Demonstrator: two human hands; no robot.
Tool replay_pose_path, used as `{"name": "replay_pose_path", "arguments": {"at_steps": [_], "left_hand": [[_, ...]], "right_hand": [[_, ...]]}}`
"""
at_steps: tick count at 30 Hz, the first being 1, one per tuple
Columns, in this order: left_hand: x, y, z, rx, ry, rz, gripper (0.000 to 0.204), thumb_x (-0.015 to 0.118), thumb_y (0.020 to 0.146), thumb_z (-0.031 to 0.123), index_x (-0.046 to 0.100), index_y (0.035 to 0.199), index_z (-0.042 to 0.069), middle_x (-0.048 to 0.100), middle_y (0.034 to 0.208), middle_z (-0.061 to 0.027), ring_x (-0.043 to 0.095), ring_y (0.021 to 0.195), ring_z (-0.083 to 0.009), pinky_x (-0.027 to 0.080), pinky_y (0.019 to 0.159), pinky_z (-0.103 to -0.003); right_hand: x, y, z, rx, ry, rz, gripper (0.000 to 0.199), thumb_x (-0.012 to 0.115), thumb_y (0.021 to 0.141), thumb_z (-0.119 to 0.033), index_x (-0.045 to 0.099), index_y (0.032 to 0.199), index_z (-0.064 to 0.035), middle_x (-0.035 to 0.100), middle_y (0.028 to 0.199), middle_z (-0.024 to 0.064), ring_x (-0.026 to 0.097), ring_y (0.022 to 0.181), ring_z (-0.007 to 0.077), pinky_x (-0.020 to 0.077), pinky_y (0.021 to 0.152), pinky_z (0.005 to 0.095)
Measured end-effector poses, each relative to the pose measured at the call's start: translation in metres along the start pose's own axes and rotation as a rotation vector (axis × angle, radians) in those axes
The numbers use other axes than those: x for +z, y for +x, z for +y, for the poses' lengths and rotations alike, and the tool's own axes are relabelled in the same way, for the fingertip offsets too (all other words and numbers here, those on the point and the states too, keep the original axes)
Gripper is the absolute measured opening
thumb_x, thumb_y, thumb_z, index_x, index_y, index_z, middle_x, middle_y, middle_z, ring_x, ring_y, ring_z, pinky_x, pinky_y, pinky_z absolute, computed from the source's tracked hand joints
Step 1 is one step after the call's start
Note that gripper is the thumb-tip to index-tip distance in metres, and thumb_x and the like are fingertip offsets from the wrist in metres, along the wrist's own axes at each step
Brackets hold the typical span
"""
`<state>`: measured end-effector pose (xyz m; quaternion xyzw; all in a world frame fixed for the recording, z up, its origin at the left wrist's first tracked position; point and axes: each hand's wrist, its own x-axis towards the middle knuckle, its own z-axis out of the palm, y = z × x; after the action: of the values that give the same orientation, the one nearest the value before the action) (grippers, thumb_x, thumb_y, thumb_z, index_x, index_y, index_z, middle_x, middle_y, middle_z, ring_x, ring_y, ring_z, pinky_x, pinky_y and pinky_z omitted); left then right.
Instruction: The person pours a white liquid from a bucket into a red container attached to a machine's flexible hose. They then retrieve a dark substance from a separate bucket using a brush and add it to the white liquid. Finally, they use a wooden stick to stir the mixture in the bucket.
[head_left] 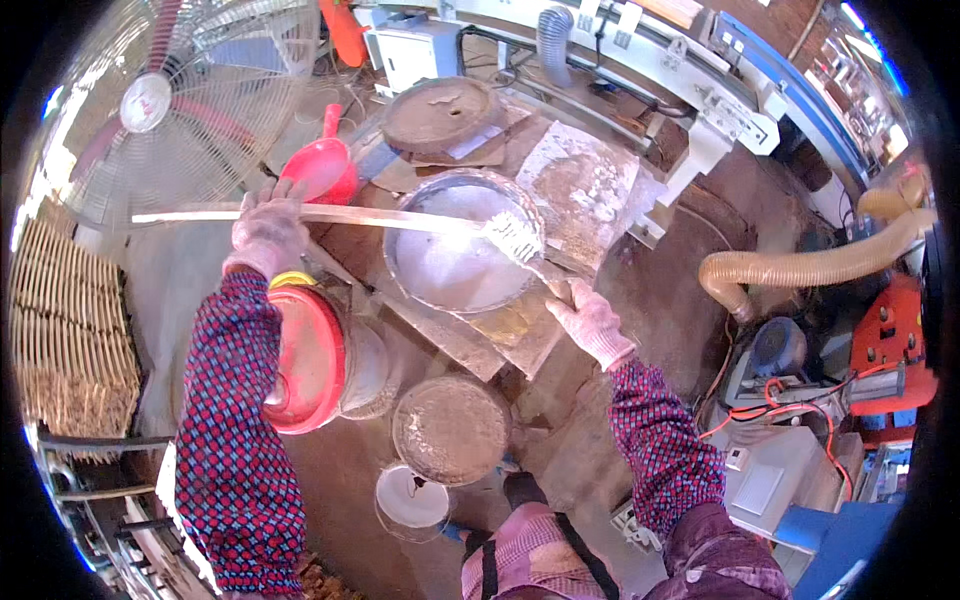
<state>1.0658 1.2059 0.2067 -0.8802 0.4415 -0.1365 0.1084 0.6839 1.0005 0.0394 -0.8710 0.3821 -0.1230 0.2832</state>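
Observation:
My gloved left hand [270, 230] is closed around a long pale wooden strip [385, 215], held level across the work area. The strip's right end reaches over a round bucket [395, 265] of white, glue-like liquid. My gloved right hand [590, 322] grips the short handle of a brush [515, 238]. Its white-coated head is at the strip's right end, above the bucket's right side; whether they touch I cannot tell. The bucket stands on a low board platform [455, 335].
A red dipper [325, 170] lies behind the left hand, near a caged fan [150, 105]. Beside my left forearm stands a red-lidded bucket [310, 360]. Stacked strips [75, 330] fill the far left. A machine [730, 110], hose [820, 268] and cables lie to the right.

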Motion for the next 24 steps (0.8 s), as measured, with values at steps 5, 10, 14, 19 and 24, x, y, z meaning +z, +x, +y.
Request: {"name": "replay_pose_path", "arguments": {"at_steps": [5, 10, 14, 19, 24], "left_hand": [[-0.009, 0.028, -0.002, -0.015, 0.001, -0.414, 0.047, 0.062, 0.075, 0.029, 0.057, 0.119, 0.012, 0.056, 0.125, -0.0118, 0.050, 0.120, -0.0299, 0.040, 0.099, -0.043], [-0.018, 0.033, 0.025, 0.021, 0.207, -0.508, 0.040, 0.063, 0.076, 0.031, 0.063, 0.112, 0.013, 0.060, 0.118, -0.0110, 0.056, 0.112, -0.0288, 0.046, 0.092, -0.042], [-0.062, 0.006, 0.014, 0.116, 0.352, -0.316, 0.040, 0.066, 0.075, 0.035, 0.062, 0.109, 0.014, 0.060, 0.111, -0.0097, 0.062, 0.099, -0.0288, 0.052, 0.079, -0.042], [-0.112, -0.070, 0.001, 0.011, 0.347, -0.113, 0.028, 0.064, 0.076, 0.033, 0.062, 0.094, 0.012, 0.060, 0.095, -0.0074, 0.063, 0.093, -0.0272, 0.053, 0.068, -0.044], [-0.114, -0.203, -0.062, 0.009, 0.301, -0.064, 0.021, 0.066, 0.075, 0.030, 0.063, 0.086, 0.012, 0.060, 0.087, -0.0053, 0.061, 0.081, -0.0260, 0.052, 0.063, -0.040]], "right_hand": [[0.010, 0.007, 0.032, 0.256, 0.222, 0.224, 0.045, 0.061, 0.083, -0.044, 0.057, 0.106, -0.0053, 0.065, 0.090, 0.0215, 0.061, 0.089, 0.0405, 0.0480, 0.077, 0.0483], [0.023, 0.023, 0.031, 0.478, 0.083, 0.131, 0.046, 0.059, 0.085, -0.043, 0.056, 0.106, -0.0026, 0.061, 0.104, 0.0243, 0.058, 0.100, 0.0408, 0.0465, 0.083, 0.0482], [0.038, 0.025, 0.018, 0.367, -0.083, 0.114, 0.055, 0.059, 0.084, -0.043, 0.047, 0.119, -0.0021, 0.056, 0.114, 0.0241, 0.055, 0.106, 0.0400, 0.0451, 0.088, 0.0477], [0.007, -0.031, -0.028, 0.459, 0.002, 0.031, 0.060, 0.060, 0.082, -0.044, 0.044, 0.123, -0.0039, 0.058, 0.111, 0.0244, 0.056, 0.106, 0.0394, 0.0448, 0.088, 0.0488], [0.047, -0.141, -0.081, 0.348, 1.139, -0.262, 0.025, 0.059, 0.092, -0.021, 0.062, 0.105, 0.0002, 0.064, 0.089, 0.0019, 0.057, 0.079, 0.0091, 0.0473, 0.072, 0.0234]]}}
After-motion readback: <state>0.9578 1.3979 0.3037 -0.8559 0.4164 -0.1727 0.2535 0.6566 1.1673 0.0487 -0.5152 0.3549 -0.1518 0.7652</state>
